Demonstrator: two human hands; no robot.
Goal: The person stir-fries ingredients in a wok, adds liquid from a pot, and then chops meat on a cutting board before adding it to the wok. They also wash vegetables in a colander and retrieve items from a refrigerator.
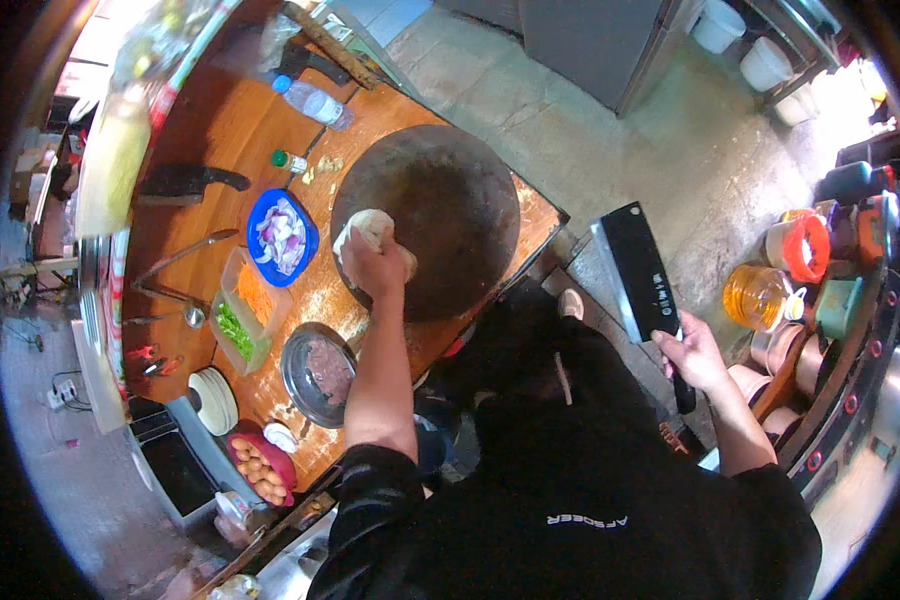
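Observation:
A crumpled white cloth (370,223) lies under my left hand (379,262), whose fingers grip it at the near left edge of a round, dark chopping block (450,202). My right hand (694,352) holds a Chinese cleaver (634,270) by its black handle, off to the right of the block and over the floor. The broad dark blade points up and away, and it bears writing. Left of the block sit a blue bowl of cut onion (281,236), a clear divided container (249,311) with orange and green shreds, and a bowl of meat (319,375).
A second cleaver (191,184), a green-capped jar (289,161) and a plastic bottle (315,103) rest on the wooden table (217,127). Stacked plates (214,401) and a red basket of eggs (261,469) stand near its left end. An oil jug (761,296) is at right.

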